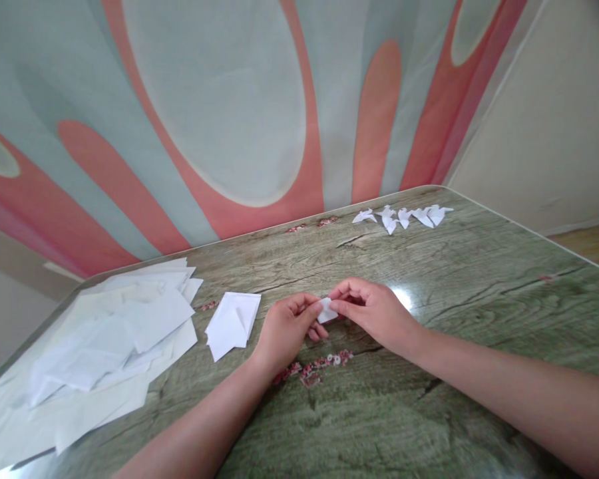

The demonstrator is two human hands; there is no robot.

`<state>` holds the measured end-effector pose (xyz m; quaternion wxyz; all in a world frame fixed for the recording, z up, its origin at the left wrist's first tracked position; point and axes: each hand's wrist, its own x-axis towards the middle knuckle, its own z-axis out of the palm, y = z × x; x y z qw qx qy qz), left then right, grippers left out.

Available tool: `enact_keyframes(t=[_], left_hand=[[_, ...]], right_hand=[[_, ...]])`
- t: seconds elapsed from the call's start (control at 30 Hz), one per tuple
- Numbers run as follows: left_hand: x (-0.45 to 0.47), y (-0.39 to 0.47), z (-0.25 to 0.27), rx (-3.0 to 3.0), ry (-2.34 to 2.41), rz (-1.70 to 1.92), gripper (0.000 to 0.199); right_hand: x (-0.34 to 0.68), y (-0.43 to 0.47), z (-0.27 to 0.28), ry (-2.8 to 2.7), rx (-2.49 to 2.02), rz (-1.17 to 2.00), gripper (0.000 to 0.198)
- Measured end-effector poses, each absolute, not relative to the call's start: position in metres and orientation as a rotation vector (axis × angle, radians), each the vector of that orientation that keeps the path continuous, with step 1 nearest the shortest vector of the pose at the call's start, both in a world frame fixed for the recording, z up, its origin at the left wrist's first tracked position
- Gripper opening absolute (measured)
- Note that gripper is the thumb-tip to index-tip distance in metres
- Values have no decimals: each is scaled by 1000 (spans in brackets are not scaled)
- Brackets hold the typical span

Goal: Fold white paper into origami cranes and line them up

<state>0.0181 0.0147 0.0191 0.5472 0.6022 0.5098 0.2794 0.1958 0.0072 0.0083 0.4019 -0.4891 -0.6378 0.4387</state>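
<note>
A small folded piece of white paper (326, 311) is held between my two hands, a little above the wood-patterned table (409, 412). My left hand (290, 326) pinches its left side between thumb and fingers. On the upper right edge, the thumb and fingertips of my right hand (372, 309) are closed on the same paper. Just left of my left hand lie a few larger white paper sheets (233, 322), one with a crease. How the held paper is folded underneath is hidden by my fingers.
A big loose pile of white paper (104, 346) covers the table's left side. Toward the back right, several folded white paper birds (388, 218) sit in a row. Behind the table hangs a grey and coral patterned cloth (214, 100); a plain wall (544, 133) stands at right.
</note>
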Motion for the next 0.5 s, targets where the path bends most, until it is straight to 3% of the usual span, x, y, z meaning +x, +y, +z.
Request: enact_keyframes(t=[0.5], left_hand=[[19,12,22,1465,1189,630,30]], right_hand=[[197,7,11,-1685,-1260,977,12]])
